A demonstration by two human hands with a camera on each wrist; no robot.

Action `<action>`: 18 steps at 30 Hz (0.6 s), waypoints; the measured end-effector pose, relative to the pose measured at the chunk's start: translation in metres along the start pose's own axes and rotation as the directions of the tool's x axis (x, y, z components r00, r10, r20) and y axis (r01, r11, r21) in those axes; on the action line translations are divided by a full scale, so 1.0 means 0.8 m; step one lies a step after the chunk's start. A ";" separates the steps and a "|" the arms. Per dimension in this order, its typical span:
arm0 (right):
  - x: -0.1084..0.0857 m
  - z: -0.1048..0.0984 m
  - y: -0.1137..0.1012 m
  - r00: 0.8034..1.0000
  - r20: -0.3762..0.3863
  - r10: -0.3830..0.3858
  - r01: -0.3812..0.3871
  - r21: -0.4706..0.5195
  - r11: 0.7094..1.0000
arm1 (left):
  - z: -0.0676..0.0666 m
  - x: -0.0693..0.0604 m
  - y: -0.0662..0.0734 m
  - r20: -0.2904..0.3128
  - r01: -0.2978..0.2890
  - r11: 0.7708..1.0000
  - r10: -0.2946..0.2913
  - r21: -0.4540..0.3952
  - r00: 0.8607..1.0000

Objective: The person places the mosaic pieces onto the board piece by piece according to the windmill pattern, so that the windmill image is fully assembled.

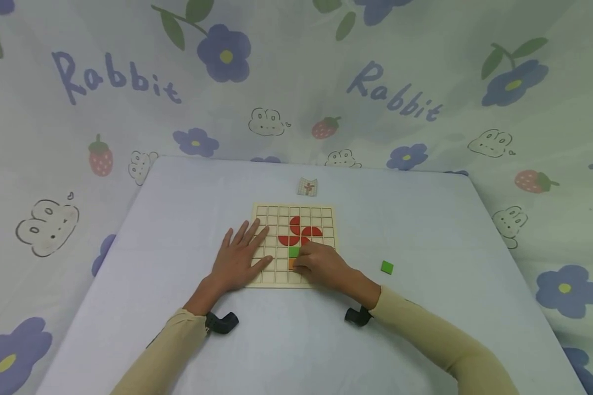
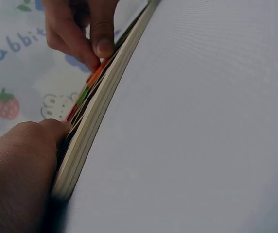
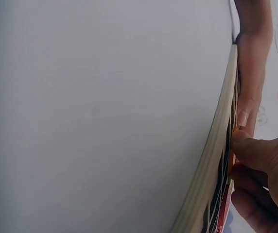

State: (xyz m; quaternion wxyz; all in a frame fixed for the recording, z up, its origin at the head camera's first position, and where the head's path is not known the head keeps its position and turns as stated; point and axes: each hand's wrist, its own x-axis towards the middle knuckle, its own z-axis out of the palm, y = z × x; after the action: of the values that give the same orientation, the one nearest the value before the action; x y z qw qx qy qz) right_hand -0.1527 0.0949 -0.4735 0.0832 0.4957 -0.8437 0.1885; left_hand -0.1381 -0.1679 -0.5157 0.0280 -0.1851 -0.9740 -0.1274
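Observation:
A square wooden grid board (image 1: 272, 277) lies on the table. My left hand (image 1: 237, 260) rests flat on its left side, fingers spread. Over the lower middle, my right hand (image 1: 326, 266) has curled fingers and pinches an orange tile (image 1: 291, 264) in a grid cell, partly covering it. Thumb and fingertip meet at the orange tile (image 2: 97, 73) in the left wrist view. Directly above it sits a green tile (image 1: 294, 252). Red curved pieces (image 1: 289, 240) form a pinwheel higher up, its lower part hidden by the right hand.
A loose green tile (image 1: 387, 267) lies on the white table (image 1: 425, 219), right of the board. Behind the board is a small card (image 1: 307, 187) with a red pinwheel pattern. A printed curtain (image 1: 286, 82) hangs around the table's back and sides.

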 end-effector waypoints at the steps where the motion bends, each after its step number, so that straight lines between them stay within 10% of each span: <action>1: 0.000 0.001 0.000 1.000 0.002 0.001 -0.001 -0.002 1.000 | -0.001 0.000 0.000 0.000 0.001 1.000 -0.001 -0.003 1.000; 18: -0.017 -0.006 0.003 0.999 0.004 0.053 -0.054 0.095 0.994 | -0.005 -0.002 0.005 -0.018 -0.002 1.000 0.002 -0.012 1.000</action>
State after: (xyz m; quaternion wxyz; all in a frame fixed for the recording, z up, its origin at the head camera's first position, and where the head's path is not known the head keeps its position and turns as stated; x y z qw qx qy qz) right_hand -0.1482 0.1083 -0.4741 0.0539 0.4764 -0.8468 0.2304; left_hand -0.1354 -0.1658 -0.5112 0.0356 -0.1852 -0.9728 -0.1348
